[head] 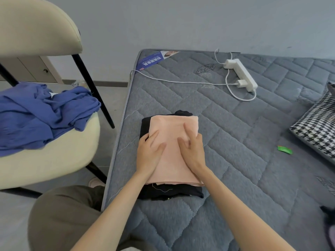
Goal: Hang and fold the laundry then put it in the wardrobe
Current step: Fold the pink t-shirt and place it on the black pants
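Item: pink folded cloth point(172, 124), lying on a black folded garment point(172, 192), the pair stacked on a grey quilted mattress point(235, 160) close to its left edge.

Hands: left hand point(149, 153) and right hand point(193, 151) both lie flat on the pink cloth; fingers straight and slightly spread, pressing, gripping nothing.

Risks, as judged: the pink cloth sits askew on the black garment, so lifting the stack could slide it off; loose layers at its near edge could unfold; the soft mattress gives little backing for a crease.

Surroundings, from the pink cloth: to its left, a cream chair point(36, 165) bearing a crumpled blue garment point(41, 113), not yet folded; beyond it, a white power strip point(242, 74) and cable point(172, 80); to its right, a green wrapper point(285, 149) and a houndstooth cushion point(315, 127); farther back, a grey wall point(181, 24).
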Demonstrator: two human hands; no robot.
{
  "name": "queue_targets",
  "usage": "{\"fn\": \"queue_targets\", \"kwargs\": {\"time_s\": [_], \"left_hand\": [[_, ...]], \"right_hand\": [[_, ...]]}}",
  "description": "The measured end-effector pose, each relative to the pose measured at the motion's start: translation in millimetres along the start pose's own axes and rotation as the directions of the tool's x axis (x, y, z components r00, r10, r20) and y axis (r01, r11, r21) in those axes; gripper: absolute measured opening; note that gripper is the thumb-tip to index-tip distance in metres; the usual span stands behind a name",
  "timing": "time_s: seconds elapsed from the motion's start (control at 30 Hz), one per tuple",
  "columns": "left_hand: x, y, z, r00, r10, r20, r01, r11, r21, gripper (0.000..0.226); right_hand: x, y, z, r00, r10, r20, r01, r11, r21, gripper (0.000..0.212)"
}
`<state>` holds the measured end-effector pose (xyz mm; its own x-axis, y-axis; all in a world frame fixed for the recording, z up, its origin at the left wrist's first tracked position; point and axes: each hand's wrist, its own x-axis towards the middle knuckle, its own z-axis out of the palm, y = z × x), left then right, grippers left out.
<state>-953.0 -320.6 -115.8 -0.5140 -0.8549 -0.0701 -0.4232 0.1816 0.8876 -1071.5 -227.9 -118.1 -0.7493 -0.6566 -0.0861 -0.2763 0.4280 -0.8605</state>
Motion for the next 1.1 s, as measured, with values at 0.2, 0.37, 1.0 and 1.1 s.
{"fn": "queue_targets", "kwargs": {"time_s": [0.2,0.37,1.0,1.1], "left_hand": [[-4.1,-2.0,-4.2,0.997,0.022,-0.070,-0.025,0.999,-0.039,0.048],[-3.0,-0.7,-7.7,0.998,0.066,-0.003,-0.064,0.969,0.240,0.045],[22.4,-18.9,23.1,0.979,0.163,0.125,-0.205,0.829,0.521,0.052],[20.3,-15.0,14.2,0.974,0.142,0.179,-0.213,0.846,0.489,0.051]], "right_hand": [[8.7,-13.7,4.7,1.000,-0.027,0.012,0.027,0.999,-0.035,0.051],[2.1,-13.7,11.2,0.997,0.011,-0.079,-0.031,0.965,-0.262,0.046],[19.0,20.6,19.2,0.973,-0.181,0.145,0.218,0.926,-0.307,0.048],[16.8,12.4,16.3,0.972,-0.210,0.105,0.234,0.901,-0.366,0.046]]}}
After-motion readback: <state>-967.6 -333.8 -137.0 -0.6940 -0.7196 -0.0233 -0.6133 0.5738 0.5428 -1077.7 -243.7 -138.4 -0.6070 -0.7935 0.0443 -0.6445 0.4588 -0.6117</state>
